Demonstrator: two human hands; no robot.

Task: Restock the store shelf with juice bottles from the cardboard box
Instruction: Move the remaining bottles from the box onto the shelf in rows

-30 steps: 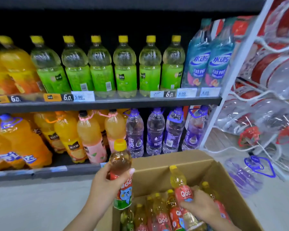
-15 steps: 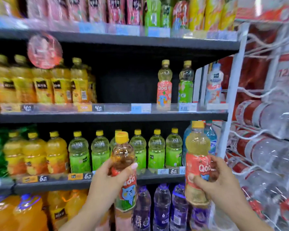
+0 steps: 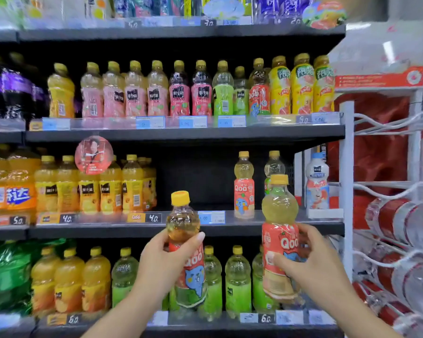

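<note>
My left hand grips an amber juice bottle with a yellow cap and a red-and-green Qoo label, held upright in front of the shelves. My right hand grips a pale yellow juice bottle with a red Qoo label, also upright and a little higher. Behind them the middle shelf has a dark gap between the yellow bottles on the left and two Qoo bottles standing at the right. The cardboard box is out of view.
Rows of drink bottles fill the shelf above and the shelf below. A white bottle stands at the middle shelf's right end. A white wire rack with large water jugs stands at the right.
The view has tilted up from the box to the shelves. Both hands lifted their bottles from the box to the height of the middle shelf's edge.
</note>
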